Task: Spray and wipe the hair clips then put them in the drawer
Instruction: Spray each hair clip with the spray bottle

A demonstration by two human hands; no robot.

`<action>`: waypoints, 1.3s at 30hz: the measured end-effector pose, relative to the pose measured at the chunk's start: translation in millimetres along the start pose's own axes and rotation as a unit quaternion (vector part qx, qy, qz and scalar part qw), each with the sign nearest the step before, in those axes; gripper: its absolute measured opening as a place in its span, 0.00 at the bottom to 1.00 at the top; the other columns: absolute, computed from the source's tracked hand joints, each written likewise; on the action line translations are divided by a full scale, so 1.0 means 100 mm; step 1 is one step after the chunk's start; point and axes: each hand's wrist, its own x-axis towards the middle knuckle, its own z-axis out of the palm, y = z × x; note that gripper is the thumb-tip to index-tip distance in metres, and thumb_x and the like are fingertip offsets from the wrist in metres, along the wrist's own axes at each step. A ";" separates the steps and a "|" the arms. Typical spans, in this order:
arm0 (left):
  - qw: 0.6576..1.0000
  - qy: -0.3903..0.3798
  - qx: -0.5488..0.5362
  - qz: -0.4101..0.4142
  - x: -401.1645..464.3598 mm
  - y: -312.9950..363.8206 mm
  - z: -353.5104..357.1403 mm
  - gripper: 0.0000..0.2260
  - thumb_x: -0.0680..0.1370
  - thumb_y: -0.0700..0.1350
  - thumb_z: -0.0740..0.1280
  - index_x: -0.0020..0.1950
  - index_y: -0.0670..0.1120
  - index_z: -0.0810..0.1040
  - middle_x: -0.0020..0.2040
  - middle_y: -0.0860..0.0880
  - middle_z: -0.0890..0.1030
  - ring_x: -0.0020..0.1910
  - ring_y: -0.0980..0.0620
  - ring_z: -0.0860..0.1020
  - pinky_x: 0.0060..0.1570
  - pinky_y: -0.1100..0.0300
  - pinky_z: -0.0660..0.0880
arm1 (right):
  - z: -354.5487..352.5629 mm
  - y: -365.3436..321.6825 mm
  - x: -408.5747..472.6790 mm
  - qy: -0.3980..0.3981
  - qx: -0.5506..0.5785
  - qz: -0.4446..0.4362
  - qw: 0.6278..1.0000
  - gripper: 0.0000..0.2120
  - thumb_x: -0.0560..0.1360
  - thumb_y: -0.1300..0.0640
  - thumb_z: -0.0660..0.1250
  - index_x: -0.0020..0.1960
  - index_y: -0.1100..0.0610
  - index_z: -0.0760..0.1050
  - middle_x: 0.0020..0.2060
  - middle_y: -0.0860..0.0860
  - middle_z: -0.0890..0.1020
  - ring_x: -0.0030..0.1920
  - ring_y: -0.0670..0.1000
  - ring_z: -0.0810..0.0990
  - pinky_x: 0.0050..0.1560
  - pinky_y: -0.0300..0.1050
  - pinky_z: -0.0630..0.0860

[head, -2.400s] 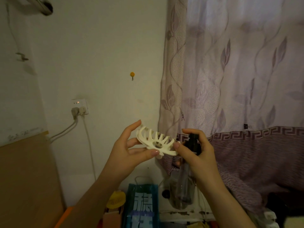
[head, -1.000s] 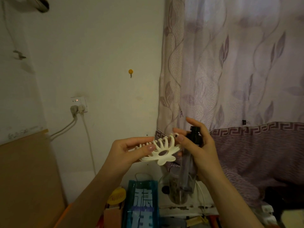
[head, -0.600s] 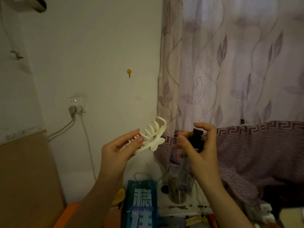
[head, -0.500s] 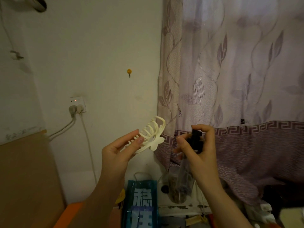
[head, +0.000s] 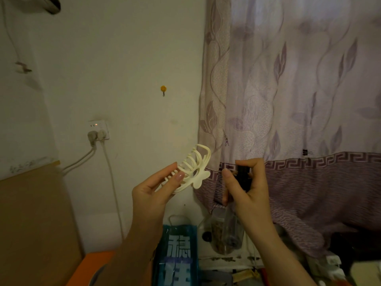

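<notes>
A pale wall and a patterned curtain fill the view in front of you. Your left hand has a pinch grip on the clip: thumb over one end, fingers behind. That leaves the teeth and the far end free in the air, turned toward the nozzle, so the mist can reach them. Your right hand is wrapped round the spray bottle, held upright just beside the clip but not touching it. The forefinger is curled over the black head, likely ready to pump. Below your hands stand a teal bag and a jar. No drawer is in view.
</notes>
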 end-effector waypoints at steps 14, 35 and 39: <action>0.999 -0.021 0.038 0.005 -0.01 -0.09 -0.09 0.19 0.61 0.52 0.74 0.50 0.52 0.85 0.49 0.48 0.85 0.49 0.49 0.83 0.48 0.59 0.80 | -0.03 0.08 -0.06 -0.008 0.011 0.041 0.999 0.13 0.72 0.51 0.68 0.53 0.48 0.69 0.30 0.52 0.78 0.27 0.52 0.77 0.30 0.44 0.76; 0.981 -0.085 0.114 -0.135 -0.42 -0.59 -0.43 0.15 0.62 0.53 0.74 0.47 0.55 0.84 0.44 0.53 0.85 0.42 0.56 0.84 0.35 0.67 0.78 | -0.14 0.43 -0.45 -0.091 0.027 0.182 0.979 0.28 0.64 0.51 0.75 0.62 0.43 0.72 0.44 0.50 0.82 0.43 0.52 0.82 0.37 0.47 0.82; 0.979 -0.043 0.101 -0.174 -0.55 -0.73 -0.50 0.16 0.63 0.47 0.74 0.50 0.50 0.83 0.43 0.51 0.86 0.40 0.56 0.84 0.34 0.67 0.78 | -0.12 0.58 -0.63 -0.105 0.029 0.209 0.972 0.25 0.65 0.52 0.75 0.60 0.47 0.73 0.44 0.55 0.81 0.41 0.56 0.81 0.38 0.49 0.81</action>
